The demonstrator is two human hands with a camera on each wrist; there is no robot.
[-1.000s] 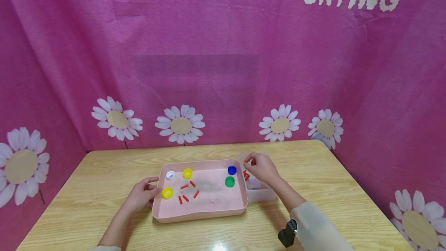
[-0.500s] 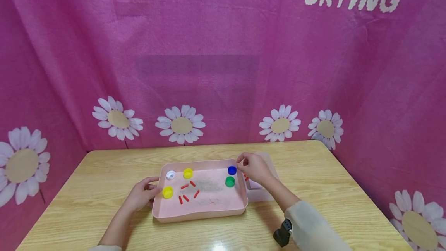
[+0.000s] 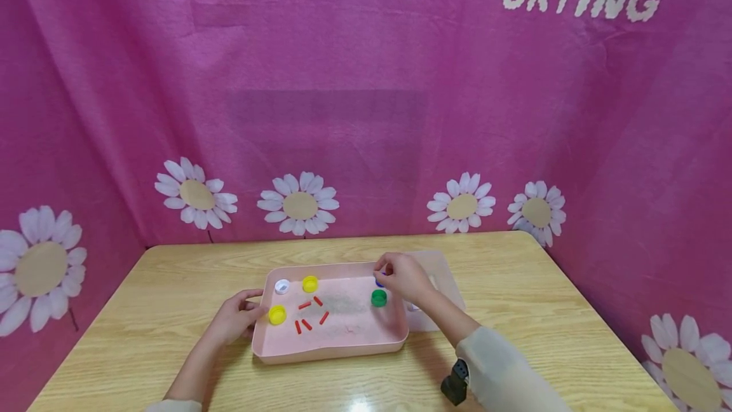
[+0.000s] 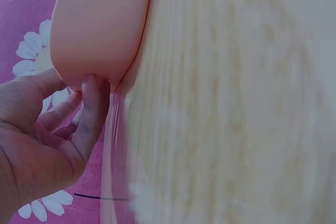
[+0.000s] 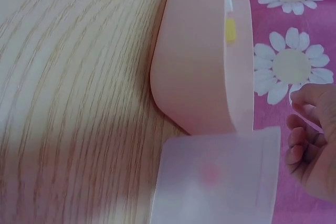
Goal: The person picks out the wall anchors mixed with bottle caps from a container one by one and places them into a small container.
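Note:
My left hand (image 3: 236, 320) grips the left end of a shallow pink tray (image 3: 328, 355), with fingers curled against its end wall in the left wrist view. Over the tray's back right corner hovers my right hand (image 3: 405, 278), thumb and forefinger brought close together. Whatever may lie between those fingertips is too small or hidden to tell. The right hand partly covers a blue bottle cap (image 3: 380, 283); a green cap (image 3: 379, 298) sits just in front of it. Several short red sticks (image 3: 324, 318) lie left of the tray's middle, near two yellow caps (image 3: 277, 315) and a white cap (image 3: 282, 287).
A translucent box (image 3: 446, 272) stands against the tray's right end, partly under the right forearm; a blurred red patch shows through its wall in the right wrist view. The wooden table (image 3: 189, 272) meets a pink curtain with flowers (image 3: 343, 113) behind.
My right hand has moved left from above the translucent box, across the tray's right rim, to over the blue cap. The left hand keeps its place at the tray's left end.

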